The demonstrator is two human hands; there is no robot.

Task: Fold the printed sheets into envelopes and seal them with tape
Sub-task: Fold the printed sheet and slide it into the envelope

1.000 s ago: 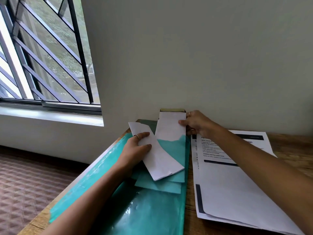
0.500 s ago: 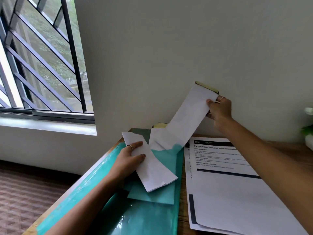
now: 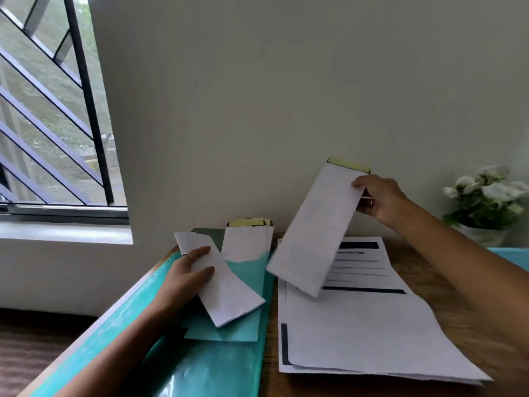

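Observation:
My right hand pinches a long white envelope near its top, where a yellow tape strip runs along the edge. It hangs tilted in the air above the stack of printed sheets. My left hand rests on a folded white sheet, fingers straight, pressing it onto a teal paper piece. More white envelopes with yellow tape on top lean against the wall behind.
A glossy teal sheet covers the left part of the wooden table. A white flower pot stands at the right by the wall. A barred window is at the left.
My right hand has lifted one envelope off the pile at the wall and carried it right and forward over the printed sheets. My left hand stays on the folded sheet.

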